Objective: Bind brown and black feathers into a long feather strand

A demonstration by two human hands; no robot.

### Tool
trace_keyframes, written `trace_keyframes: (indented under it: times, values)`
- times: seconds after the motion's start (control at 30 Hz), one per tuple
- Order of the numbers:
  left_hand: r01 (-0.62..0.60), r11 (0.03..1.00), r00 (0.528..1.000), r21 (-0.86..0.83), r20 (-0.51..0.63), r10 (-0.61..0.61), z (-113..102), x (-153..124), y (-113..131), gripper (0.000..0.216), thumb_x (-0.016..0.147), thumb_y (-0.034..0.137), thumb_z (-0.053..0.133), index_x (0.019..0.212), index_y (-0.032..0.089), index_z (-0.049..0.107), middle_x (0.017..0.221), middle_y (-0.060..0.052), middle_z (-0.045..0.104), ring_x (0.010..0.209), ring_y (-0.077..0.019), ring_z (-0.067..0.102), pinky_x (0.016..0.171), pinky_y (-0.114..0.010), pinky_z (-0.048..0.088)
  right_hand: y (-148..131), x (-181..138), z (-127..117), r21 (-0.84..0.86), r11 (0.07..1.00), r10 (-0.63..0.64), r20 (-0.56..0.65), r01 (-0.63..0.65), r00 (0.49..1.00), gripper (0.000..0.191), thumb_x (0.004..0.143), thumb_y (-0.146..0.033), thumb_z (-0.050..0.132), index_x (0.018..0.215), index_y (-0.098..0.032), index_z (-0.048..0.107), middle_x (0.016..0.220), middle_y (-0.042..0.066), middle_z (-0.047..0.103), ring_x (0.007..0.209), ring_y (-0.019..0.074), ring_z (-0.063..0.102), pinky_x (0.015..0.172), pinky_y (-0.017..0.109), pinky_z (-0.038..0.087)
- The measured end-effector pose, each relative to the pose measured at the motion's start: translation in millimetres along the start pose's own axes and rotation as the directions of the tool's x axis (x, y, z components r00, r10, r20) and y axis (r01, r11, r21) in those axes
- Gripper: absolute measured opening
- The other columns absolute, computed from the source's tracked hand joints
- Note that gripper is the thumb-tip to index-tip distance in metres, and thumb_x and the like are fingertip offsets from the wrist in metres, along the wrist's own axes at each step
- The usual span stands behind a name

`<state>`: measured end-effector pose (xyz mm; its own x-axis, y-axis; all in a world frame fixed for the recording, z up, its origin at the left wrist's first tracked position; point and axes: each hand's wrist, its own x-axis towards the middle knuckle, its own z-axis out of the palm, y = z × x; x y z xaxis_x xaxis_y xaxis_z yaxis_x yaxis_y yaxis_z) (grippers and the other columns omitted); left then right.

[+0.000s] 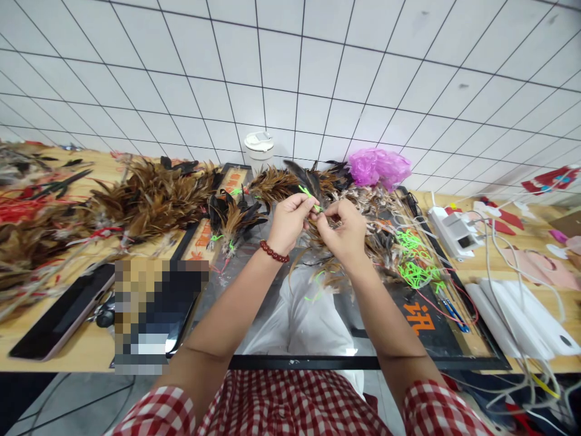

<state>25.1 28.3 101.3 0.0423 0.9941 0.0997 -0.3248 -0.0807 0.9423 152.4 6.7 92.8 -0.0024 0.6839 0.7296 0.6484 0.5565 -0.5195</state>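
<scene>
My left hand, with a red bead bracelet at the wrist, and my right hand meet above the black mat. Both are closed in a pinch on a small bunch of brown and dark feathers bound with a neon green tie. The feather tips stick up and away from my fingers. A heap of loose brown feathers lies just behind and under my hands.
More feather piles cover the table's left side. Green ties lie at the right, a pink plastic bag and white cup at the back. A power strip with cables, a dark tablet, white paper.
</scene>
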Motion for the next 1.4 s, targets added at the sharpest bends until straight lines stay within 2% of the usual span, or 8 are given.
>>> trace_keyframes:
  times: [0.1, 0.23, 0.5, 0.63, 0.77, 0.9, 1.13, 1.4]
  values:
    - [-0.001, 1.0, 1.0, -0.019, 0.009, 0.001, -0.2, 1.7, -3.7, 0.016, 0.077, 0.029, 0.07, 0.073, 0.014, 0.065, 0.064, 0.0, 0.061, 0.051, -0.0065, 0.055, 0.037, -0.015, 0.032, 3.7, 1.7, 1.8, 0.048, 0.984, 0.165, 0.08, -0.169, 0.983, 0.01, 0.073, -0.02, 0.059, 0.068, -0.021, 0.05, 0.068, -0.002, 0.056, 0.062, 0.012, 0.05, 0.06, 0.026, 0.042]
    - [0.002, 0.998, 0.999, -0.061, 0.039, 0.0, -1.0, 3.9, -8.0, 0.02, 0.074, 0.033, 0.074, 0.073, 0.014, 0.065, 0.058, 0.001, 0.059, 0.048, -0.0067, 0.054, 0.035, -0.015, 0.028, 10.1, 2.7, 3.8, 0.168, 0.928, 0.303, 0.178, -0.332, 0.936, 0.019, 0.07, -0.022, 0.06, 0.089, -0.021, 0.056, 0.064, -0.006, 0.054, 0.053, 0.0094, 0.047, 0.054, 0.023, 0.039]
    - [-0.034, 0.996, 0.995, -0.083, 0.088, 0.041, -0.1, 3.1, -9.3, 0.028, 0.07, 0.038, 0.076, 0.071, 0.014, 0.064, 0.064, 0.0, 0.064, 0.045, -0.0046, 0.05, 0.037, -0.016, 0.031, 7.8, 1.4, 2.9, 0.211, 0.901, 0.318, 0.274, -0.379, 0.908, 0.013, 0.075, -0.026, 0.057, 0.086, -0.02, 0.061, 0.062, -0.004, 0.059, 0.052, 0.0094, 0.05, 0.053, 0.022, 0.041]
    - [0.074, 0.996, 0.99, -0.057, 0.121, -0.066, -6.5, 6.5, -7.5, 0.021, 0.073, 0.031, 0.071, 0.066, 0.014, 0.06, 0.055, 0.002, 0.055, 0.042, -0.0036, 0.044, 0.038, -0.015, 0.032, 8.7, 1.6, 6.7, 0.213, 0.92, 0.274, 0.248, -0.328, 0.929, 0.032, 0.071, -0.025, 0.059, 0.102, -0.018, 0.063, 0.082, 0.001, 0.063, 0.059, 0.0092, 0.054, 0.058, 0.024, 0.046]
    - [0.212, 0.974, 0.956, 0.079, 0.189, -0.224, -19.6, 14.0, -7.7, 0.014, 0.075, 0.024, 0.065, 0.065, 0.014, 0.06, 0.053, 0.002, 0.054, 0.04, -0.0038, 0.042, 0.038, -0.016, 0.03, 20.6, -2.3, 17.8, 0.287, 0.891, 0.261, 0.31, -0.352, 0.914, 0.045, 0.07, -0.022, 0.059, 0.115, -0.018, 0.057, 0.086, 0.0, 0.062, 0.061, 0.0087, 0.056, 0.06, 0.023, 0.047]
    - [0.196, 0.918, 0.933, 0.345, 0.221, -0.282, -32.0, 21.0, -11.1, 0.016, 0.074, 0.017, 0.063, 0.059, 0.012, 0.061, 0.052, 0.0, 0.056, 0.041, -0.0044, 0.046, 0.039, -0.016, 0.032, 37.8, -8.8, 31.8, 0.286, 0.875, 0.248, 0.429, -0.39, 0.869, 0.046, 0.072, -0.019, 0.054, 0.118, -0.018, 0.055, 0.083, -0.001, 0.063, 0.062, 0.0093, 0.055, 0.062, 0.024, 0.047]
    - [0.121, 0.817, 0.925, 0.564, 0.234, -0.299, -35.8, 24.1, -17.7, 0.015, 0.078, 0.015, 0.061, 0.064, 0.012, 0.065, 0.057, -0.003, 0.063, 0.044, -0.006, 0.051, 0.039, -0.015, 0.034, 49.3, -6.0, 31.4, 0.328, 0.778, 0.335, 0.505, -0.536, 0.796, 0.025, 0.081, -0.032, 0.053, 0.099, -0.018, 0.064, 0.073, 0.0, 0.064, 0.067, 0.0126, 0.059, 0.066, 0.026, 0.049]
    - [0.138, 0.785, 0.922, 0.604, 0.211, -0.325, -33.9, 24.9, -20.8, 0.016, 0.079, 0.014, 0.061, 0.065, 0.012, 0.065, 0.057, -0.003, 0.064, 0.043, -0.0068, 0.053, 0.038, -0.015, 0.035, 46.2, -3.5, 26.5, 0.304, 0.762, 0.442, 0.403, -0.572, 0.802, 0.022, 0.077, -0.04, 0.061, 0.073, -0.018, 0.06, 0.063, -0.002, 0.061, 0.058, 0.0104, 0.054, 0.058, 0.023, 0.044]
